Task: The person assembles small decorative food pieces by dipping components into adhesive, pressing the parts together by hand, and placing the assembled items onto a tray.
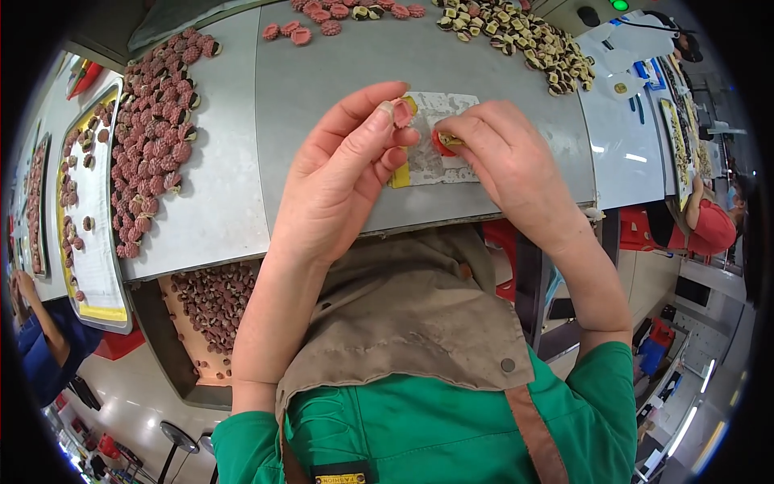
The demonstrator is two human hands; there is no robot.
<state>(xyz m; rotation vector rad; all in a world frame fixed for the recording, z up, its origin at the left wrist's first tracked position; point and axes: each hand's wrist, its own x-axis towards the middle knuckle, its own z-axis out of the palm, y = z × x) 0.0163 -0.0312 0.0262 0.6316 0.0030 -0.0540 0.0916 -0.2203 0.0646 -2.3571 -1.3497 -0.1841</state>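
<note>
Raised over the bench, my left hand (334, 173) is closed, pinching a small pink hollow shell piece (401, 113) between thumb and fingers. Its hollow side shows. My right hand (516, 157) is also closed, its fingertips on a small cream-yellow piece (451, 139) above a round red thing (440, 145). Whether the piece touches the red thing I cannot tell, as the fingers cover part of both. Beneath them lies a worn whitish board (435, 172) with a yellow strip (401, 175) along its left edge.
Ribbed pink-and-dark pieces (153, 145) are heaped at left beside a tray (101, 266). Loose pink shells (301, 35) and cream-and-dark pieces (500, 32) lie at the far side. An open drawer (189, 379) holds more. Co-workers sit left (56, 347) and right (713, 222).
</note>
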